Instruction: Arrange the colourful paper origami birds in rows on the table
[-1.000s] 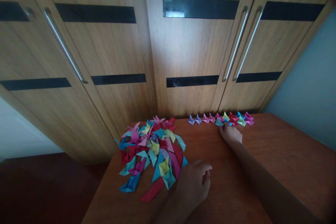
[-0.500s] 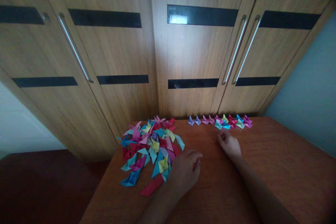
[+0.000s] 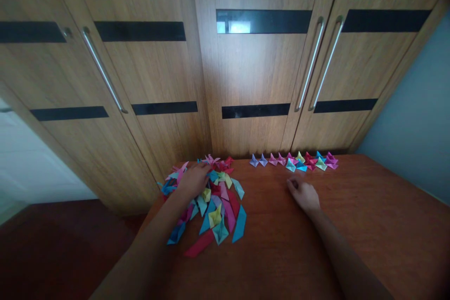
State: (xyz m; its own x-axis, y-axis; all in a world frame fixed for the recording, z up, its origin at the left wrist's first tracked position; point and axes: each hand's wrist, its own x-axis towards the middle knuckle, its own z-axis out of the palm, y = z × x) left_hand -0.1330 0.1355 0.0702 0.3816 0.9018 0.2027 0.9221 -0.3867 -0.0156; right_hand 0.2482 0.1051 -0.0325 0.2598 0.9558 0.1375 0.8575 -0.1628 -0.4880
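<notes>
My left hand [image 3: 192, 181] is over the far left part of a heap of folded paper pieces in many colours. Its fingers are stretched toward pink and red star-like pieces [image 3: 212, 161]; the fingertips are partly hidden, and nothing shows held in them. My right hand [image 3: 305, 194] rests on the wooden table [image 3: 281, 239] with its fingers curled and nothing visible in them. Just beyond it stand small pointed paper boats, among them a light green one [image 3: 290, 165] and a blue one [image 3: 301, 165]. A yellow folded piece [image 3: 214, 216] lies at the heap's near side.
Two lilac boats [image 3: 258, 160] begin the row along the table's back edge, which ends at a magenta one [image 3: 331, 161]. A blue strip [image 3: 239, 225] and a red strip [image 3: 199, 243] lie near the heap. A wooden wardrobe [image 3: 253, 133] stands behind the table.
My left hand has moved left and away from me, from the heap's near right side onto its far part. The blue strip it covered now shows. My right hand stays about where it was.
</notes>
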